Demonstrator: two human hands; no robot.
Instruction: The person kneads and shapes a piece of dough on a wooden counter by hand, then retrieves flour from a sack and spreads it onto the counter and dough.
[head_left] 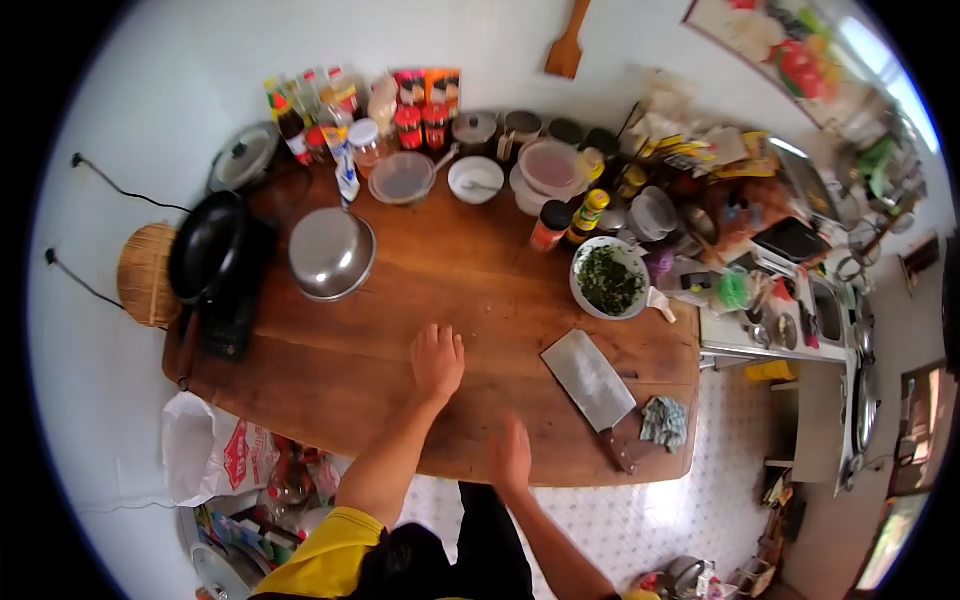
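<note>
Wooden table (430,270) against a pale wall, head view. Landmark: cleaver (587,378), lying flat, right of both hands, long axis diagonal, handle toward near edge. Right hand (511,455) is nearer, left of the cleaver's handle; blurred, nothing visible in it, can't tell finger pose. Left hand (438,360) is farther left of the cleaver, over the tabletop, fingers loosely bent, no object in it. Bowl of chopped greens (578,284) beyond cleaver; cloth (663,424) just right of its handle, opposite side from the hands. Steel bowl (332,253) well left.
</note>
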